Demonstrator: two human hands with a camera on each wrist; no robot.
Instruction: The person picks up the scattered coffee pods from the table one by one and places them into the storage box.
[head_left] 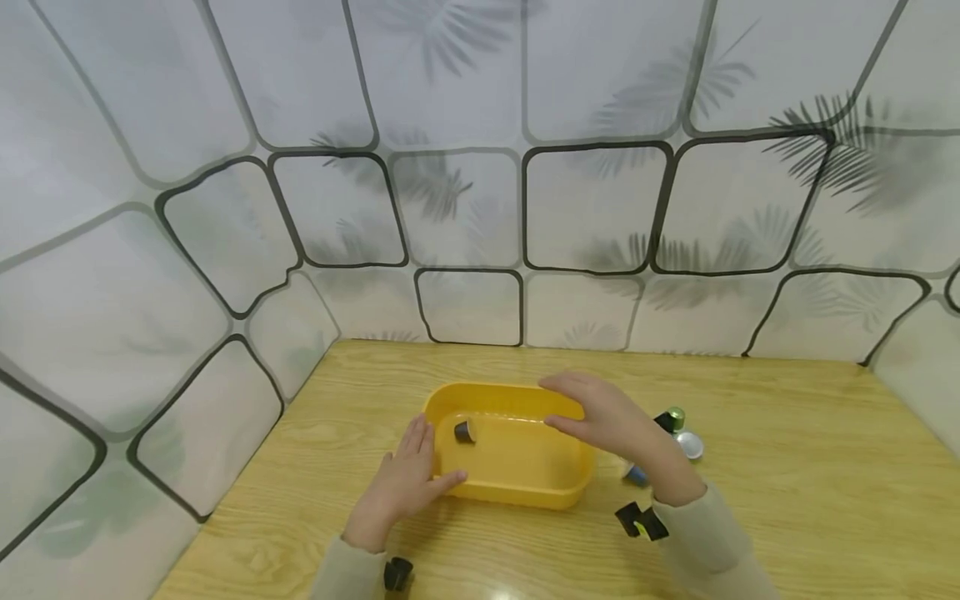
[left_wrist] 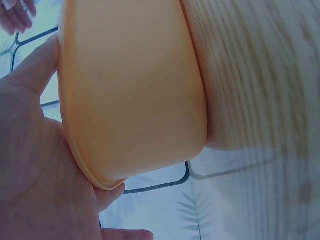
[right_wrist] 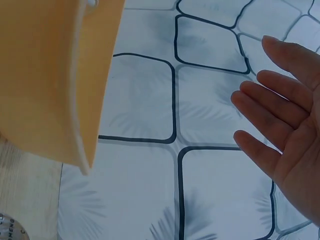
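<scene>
A yellow plastic tray (head_left: 517, 495) with rounded corners sits on the wooden table; its outer wall (left_wrist: 130, 100) fills much of the left wrist view. Inside lies one small dark capsule (head_left: 464, 431) on its side, toward the left. My left hand (head_left: 405, 483) rests against the tray's left end, its fingers along the outside and the thumb over the near rim. Above the tray's right end hovers my right hand (head_left: 600, 412), holding nothing. In the right wrist view its fingers (right_wrist: 270, 117) are loosely extended, apart from the tray wall (right_wrist: 40, 90).
Right of the tray lie a green capsule (head_left: 677, 418), a silvery-white round one (head_left: 689, 445) and a blue one (head_left: 636, 475), partly behind the right forearm. Black pieces (head_left: 628, 518) lie nearer. Another black object (head_left: 397, 573) is beside the left sleeve. A patterned wall (head_left: 577, 308) stands behind.
</scene>
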